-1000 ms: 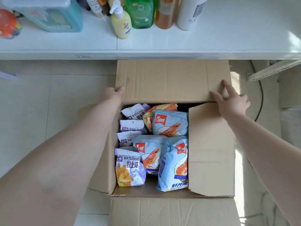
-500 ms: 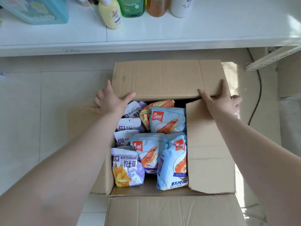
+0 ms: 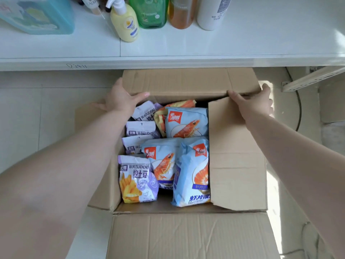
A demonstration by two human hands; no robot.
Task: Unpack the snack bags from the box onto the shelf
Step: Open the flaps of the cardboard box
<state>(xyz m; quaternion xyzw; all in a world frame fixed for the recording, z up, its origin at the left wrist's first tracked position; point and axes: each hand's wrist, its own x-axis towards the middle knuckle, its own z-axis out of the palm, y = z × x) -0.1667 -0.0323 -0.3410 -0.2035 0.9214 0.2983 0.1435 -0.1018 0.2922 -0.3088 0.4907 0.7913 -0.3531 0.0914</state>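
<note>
An open cardboard box (image 3: 237, 165) stands on the floor below a white shelf (image 3: 224, 45). Inside lie several snack bags: purple WATUDOU fries bags (image 3: 137, 179) on the left, light blue shrimp-chip bags (image 3: 192, 172) in the middle and right, and an orange bag (image 3: 164, 114) at the back. My left hand (image 3: 121, 99) grips the far flap (image 3: 186, 81) at its left corner, thumb on the flap's edge. My right hand (image 3: 253, 103) grips the same flap at its right corner, over the right flap.
On the shelf's back stand a yellow pump bottle (image 3: 126, 23), a green bottle (image 3: 149, 12), an amber bottle (image 3: 181, 12), a white bottle (image 3: 211, 13) and a blue container (image 3: 37, 14). A white bracket (image 3: 313, 78) and a black cable (image 3: 298, 109) lie right of the box. Tiled floor surrounds it.
Both hands have slid along the far flap and now hold its two corners; the flap tilts further back toward the shelf. The camera view has shifted slightly.
</note>
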